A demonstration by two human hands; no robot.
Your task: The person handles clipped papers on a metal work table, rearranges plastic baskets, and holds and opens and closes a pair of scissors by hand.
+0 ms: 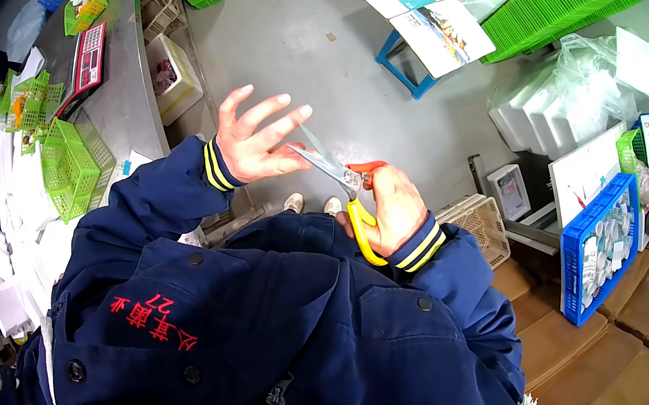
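In front of my chest, my right hand (393,212) is closed around the handles of a pair of scissors (334,167), one handle red and one yellow. The metal blades stand apart and point left. My left hand (252,146) is open, its fingers spread and pointing up. Its thumb and fingertips are close to the blade tips; whether they touch the metal I cannot tell. No object can be made out in the left hand.
A metal table (135,59) on the left carries a red scale (89,62) and a green basket (72,169). Ahead stands a blue-legged stool (406,66) with printed boards on top. To the right are a blue crate (583,276) with packets and cardboard boxes (611,388).
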